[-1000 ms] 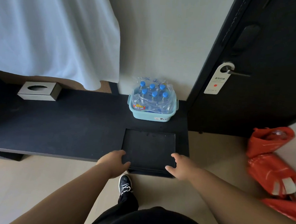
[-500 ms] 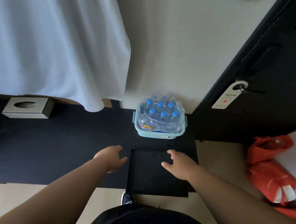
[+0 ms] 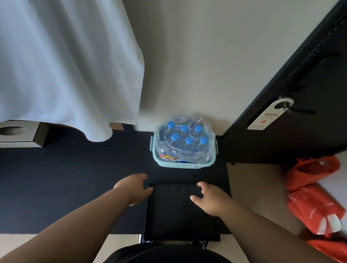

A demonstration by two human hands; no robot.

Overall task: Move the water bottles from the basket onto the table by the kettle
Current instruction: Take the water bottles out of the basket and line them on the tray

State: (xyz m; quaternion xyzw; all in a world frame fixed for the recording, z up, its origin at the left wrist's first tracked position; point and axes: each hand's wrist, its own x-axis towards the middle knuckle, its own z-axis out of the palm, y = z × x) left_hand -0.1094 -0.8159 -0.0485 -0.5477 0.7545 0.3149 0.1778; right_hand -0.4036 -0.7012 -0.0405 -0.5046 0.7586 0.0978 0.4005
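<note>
A light blue basket (image 3: pixel 183 164) stands on the black table (image 3: pixel 63 185) against the wall. It holds several clear water bottles (image 3: pixel 183 141) with blue caps, wrapped together in plastic film. In front of the basket lies a flat black tray (image 3: pixel 181 219) that overhangs the table's near edge. My left hand (image 3: pixel 133 187) hovers at the tray's far left corner, fingers apart and empty. My right hand (image 3: pixel 211 198) hovers over the tray's far right part, also spread and empty. Both hands are short of the basket. No kettle is in view.
A silver tissue box (image 3: pixel 14 134) sits at the table's far left. A white cloth (image 3: pixel 61 53) hangs over the back of the table. A black door (image 3: pixel 304 98) with a hanging tag (image 3: pixel 267 114) is on the right, orange bags (image 3: pixel 315 195) on the floor below.
Both hands let go of the tray's near edge and moved forward over the tray toward the basket. My view has come closer and tilted down over the table.
</note>
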